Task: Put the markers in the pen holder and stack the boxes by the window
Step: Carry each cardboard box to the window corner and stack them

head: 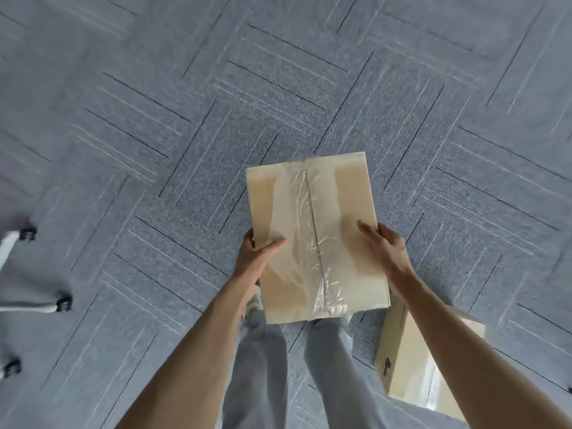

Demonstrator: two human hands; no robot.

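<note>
- A taped cardboard box is held between both hands above the carpet floor, in front of the person's legs.
- The left hand is clasped on the box's left edge: the thumb is laid across the top face, while the other fingers are wrapped round the side and are hidden beneath.
- The right hand is set against the box's right edge, with the fingers spread flat over the top face near the corner; a firm clasp cannot be confirmed on this side, as the underside is hidden.
- Both grips are placed on the long edges, about midway along them, so that the far end of the box projects well beyond the hands.
- The top seam is covered by clear tape, which runs lengthwise between the two hands.
- A second cardboard box is seen lying on the floor at the lower right, partly hidden under the right forearm and just beside the right leg.
- At the left edge, the white legs and black casters of a chair base are seen, well apart from the held box.
- Ahead of the box and to either side of it, only open carpet is shown.
</note>
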